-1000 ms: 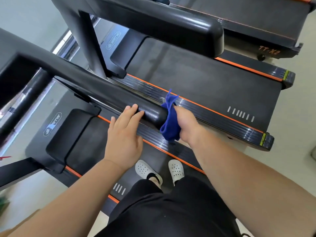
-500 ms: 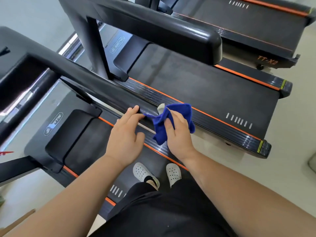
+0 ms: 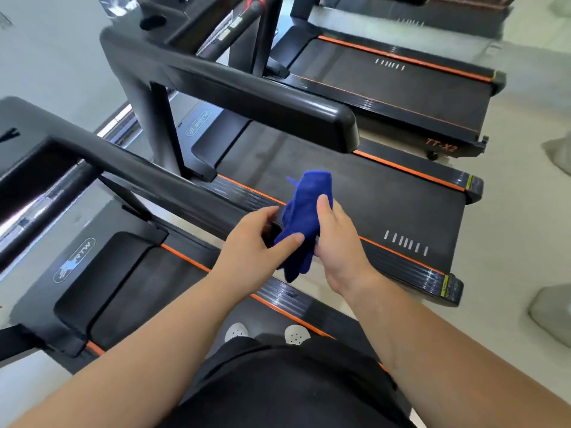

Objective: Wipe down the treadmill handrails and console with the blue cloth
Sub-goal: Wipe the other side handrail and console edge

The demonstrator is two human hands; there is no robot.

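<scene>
The blue cloth is bunched up between both hands, just past the end of the near treadmill's black right handrail. My right hand grips the cloth from the right, thumb on top. My left hand pinches its lower left part with thumb and fingers, in front of the handrail's end. The cloth hangs down below the hands. Part of the console shows at the far left edge.
I stand on the near treadmill's belt in white shoes. A second treadmill with its own handrail stands to the right, and a third treadmill beyond it. Pale floor lies at the right.
My right hand lifted the cloth off the handrail's end. My left hand left the handrail and took hold of the cloth. The view tilted up.
</scene>
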